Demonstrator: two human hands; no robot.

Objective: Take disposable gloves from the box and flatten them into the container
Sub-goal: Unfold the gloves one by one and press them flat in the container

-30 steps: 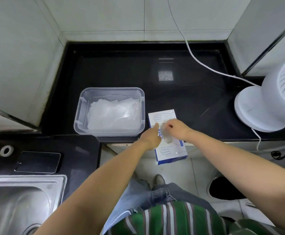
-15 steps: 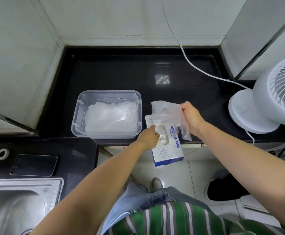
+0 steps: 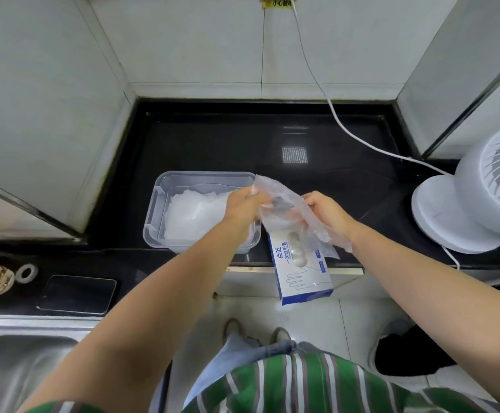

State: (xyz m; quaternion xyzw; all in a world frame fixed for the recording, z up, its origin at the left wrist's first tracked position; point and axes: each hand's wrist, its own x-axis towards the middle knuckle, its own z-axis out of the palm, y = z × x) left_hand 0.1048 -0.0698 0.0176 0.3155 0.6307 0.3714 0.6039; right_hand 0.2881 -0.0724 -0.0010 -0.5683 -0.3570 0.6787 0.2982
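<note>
Above the overhanging box (image 3: 302, 275), left hand (image 3: 244, 204) and right hand (image 3: 327, 211) each grip the glove (image 3: 276, 222).

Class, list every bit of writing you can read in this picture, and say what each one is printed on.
"点范": top of the glove box.
"一次性手套": same box, beside it.
Small blue print on the box: too small to read.
Yellow wall sticker: cropped and blurred, unreadable.

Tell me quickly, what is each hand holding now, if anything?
Left hand: closed, pinching the clear glove.
Right hand: closed, gripping the same glove.
</note>
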